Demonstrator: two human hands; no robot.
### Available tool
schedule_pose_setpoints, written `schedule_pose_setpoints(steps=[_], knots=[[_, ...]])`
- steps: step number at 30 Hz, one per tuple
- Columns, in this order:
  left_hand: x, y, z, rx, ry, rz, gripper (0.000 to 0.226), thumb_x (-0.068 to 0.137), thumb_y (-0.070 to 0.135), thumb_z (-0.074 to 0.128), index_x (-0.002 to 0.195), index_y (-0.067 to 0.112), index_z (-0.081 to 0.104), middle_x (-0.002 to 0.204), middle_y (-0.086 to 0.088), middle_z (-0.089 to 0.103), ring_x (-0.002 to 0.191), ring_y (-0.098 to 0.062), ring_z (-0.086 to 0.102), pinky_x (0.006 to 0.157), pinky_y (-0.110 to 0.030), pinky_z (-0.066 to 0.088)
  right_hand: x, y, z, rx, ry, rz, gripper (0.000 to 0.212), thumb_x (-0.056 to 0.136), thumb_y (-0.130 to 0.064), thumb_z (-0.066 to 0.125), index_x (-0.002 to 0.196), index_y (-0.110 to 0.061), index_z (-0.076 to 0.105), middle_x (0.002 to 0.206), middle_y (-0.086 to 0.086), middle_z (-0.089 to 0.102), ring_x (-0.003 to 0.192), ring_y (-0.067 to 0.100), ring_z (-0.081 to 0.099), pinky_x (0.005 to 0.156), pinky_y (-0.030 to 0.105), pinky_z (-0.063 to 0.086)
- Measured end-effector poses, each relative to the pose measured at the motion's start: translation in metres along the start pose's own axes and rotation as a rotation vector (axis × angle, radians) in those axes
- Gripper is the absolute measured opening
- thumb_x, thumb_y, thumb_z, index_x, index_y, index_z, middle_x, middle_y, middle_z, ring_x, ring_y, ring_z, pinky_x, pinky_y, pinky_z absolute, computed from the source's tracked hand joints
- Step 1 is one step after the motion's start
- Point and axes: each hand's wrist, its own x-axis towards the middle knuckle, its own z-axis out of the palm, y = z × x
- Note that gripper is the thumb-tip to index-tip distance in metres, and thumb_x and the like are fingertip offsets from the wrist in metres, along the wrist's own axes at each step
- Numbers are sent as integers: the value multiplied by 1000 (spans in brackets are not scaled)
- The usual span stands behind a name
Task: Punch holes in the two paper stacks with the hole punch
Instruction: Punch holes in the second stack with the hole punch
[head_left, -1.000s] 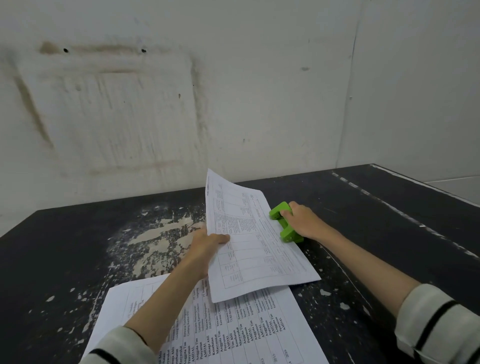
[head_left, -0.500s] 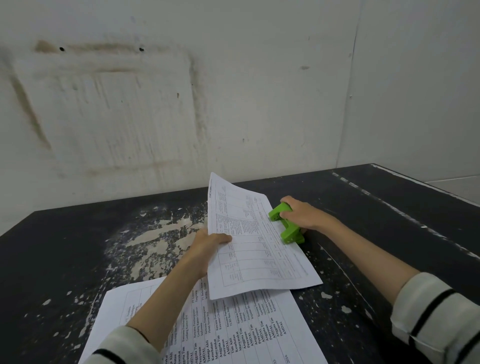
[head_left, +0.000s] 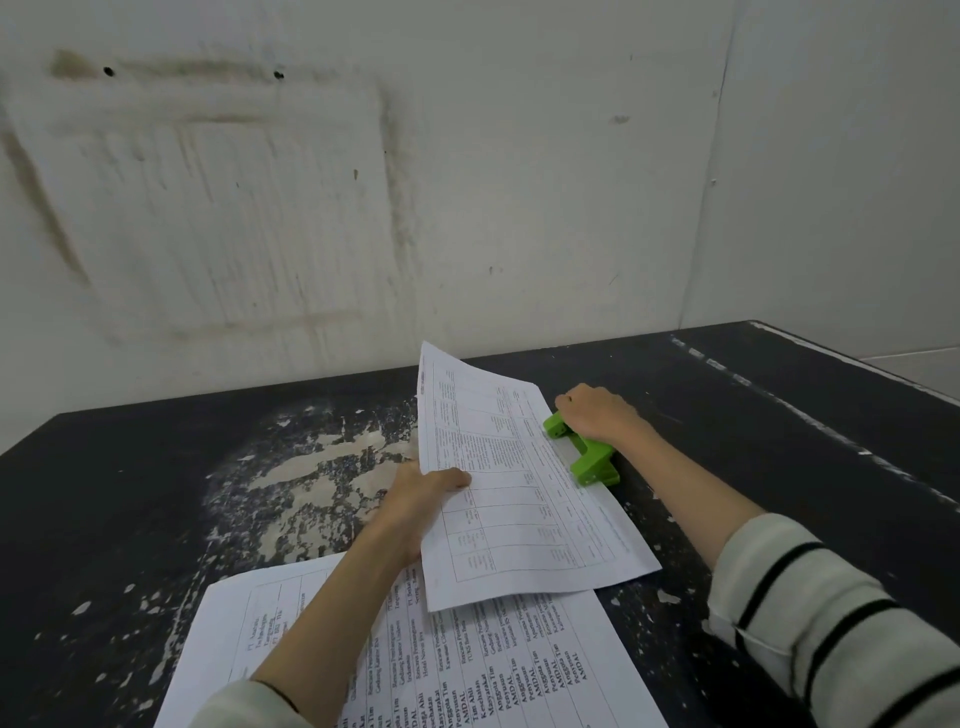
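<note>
My left hand (head_left: 426, 491) pinches the left edge of a printed paper stack (head_left: 519, 488) and holds it tilted above the table, thumb on top. The stack's right edge sits in the slot of a bright green hole punch (head_left: 584, 454). My right hand (head_left: 597, 413) lies over the top of the punch, fingers curled down on it. A second printed paper stack (head_left: 467, 670) lies flat on the table near me, partly under my left forearm and the held stack.
The black table (head_left: 130, 493) has a worn, flaking patch (head_left: 322, 483) to the left of my left hand. A stained white wall rises directly behind the table. The table's right edge (head_left: 857, 364) runs diagonally at far right.
My right hand has slid further over the punch toward its far end. The held paper stack has shifted slightly, its right edge still in the punch.
</note>
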Motion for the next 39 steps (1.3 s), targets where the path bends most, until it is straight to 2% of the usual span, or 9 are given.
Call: schedule_pose_setpoints(steps=[4, 10, 12, 16, 20, 24, 27, 33, 39], knots=[[1, -3, 1, 34, 10, 39, 34, 87, 2, 56, 120, 4, 56, 113, -14, 66, 94, -31, 65, 77, -42, 55, 1, -5, 1, 19, -16, 60, 45, 95, -33, 23, 116, -5, 52, 120, 16, 57, 101, 30, 54, 84, 38, 39], [1, -4, 1, 56, -7, 78, 35, 88, 3, 55, 122, 7, 55, 115, -10, 65, 85, -21, 66, 59, -27, 53, 2, -15, -5, 46, -113, 116, 48, 93, -27, 27, 133, -3, 42, 136, 19, 47, 120, 34, 48, 94, 40, 39], [1, -4, 1, 44, -12, 75, 34, 88, 2, 55, 121, 8, 56, 112, -9, 65, 85, -22, 67, 59, -28, 54, 0, -15, -2, 35, -60, 106, 47, 93, -29, 27, 129, -4, 45, 132, 17, 51, 114, 32, 51, 93, 40, 40], [0, -3, 1, 27, -4, 72, 24, 87, 3, 55, 108, 15, 57, 98, -4, 66, 82, -21, 67, 56, -28, 54, -1, -8, 9, 26, 56, 99, 39, 94, -33, 25, 100, -7, 54, 103, 11, 58, 88, 26, 52, 76, 33, 37], [-1, -2, 1, -5, 3, 55, 20, 87, 2, 56, 102, 15, 59, 90, -2, 67, 82, -22, 67, 56, -29, 53, -2, 0, 16, 15, 116, 107, 45, 96, -33, 24, 99, -5, 59, 90, 9, 56, 77, 21, 49, 72, 31, 34], [-2, -3, 1, 15, 9, 70, 30, 87, 2, 56, 116, 6, 59, 107, -9, 66, 91, -26, 66, 66, -32, 54, -2, 3, 20, 5, 154, 51, 49, 98, -35, 23, 100, -3, 60, 103, 14, 62, 99, 30, 55, 84, 38, 41], [-3, -4, 1, 18, 6, 78, 30, 87, 3, 56, 117, 6, 59, 106, -8, 66, 85, -20, 66, 61, -28, 52, -3, 3, 20, -8, 155, 32, 53, 98, -40, 21, 100, -3, 60, 111, 16, 61, 108, 32, 52, 94, 43, 39], [-1, -5, 0, 14, 1, 83, 29, 87, 4, 57, 115, 6, 60, 99, -4, 68, 85, -18, 66, 62, -27, 53, 1, 6, 22, 8, 160, 15, 51, 98, -42, 22, 87, -6, 56, 105, 16, 61, 105, 32, 54, 95, 44, 42], [1, -5, -1, -1, -3, 83, 29, 87, 3, 56, 115, 7, 60, 102, -5, 67, 86, -19, 66, 65, -29, 54, 8, 8, 25, -1, 178, 1, 50, 100, -38, 20, 101, -6, 58, 103, 11, 64, 94, 23, 57, 95, 43, 37]])
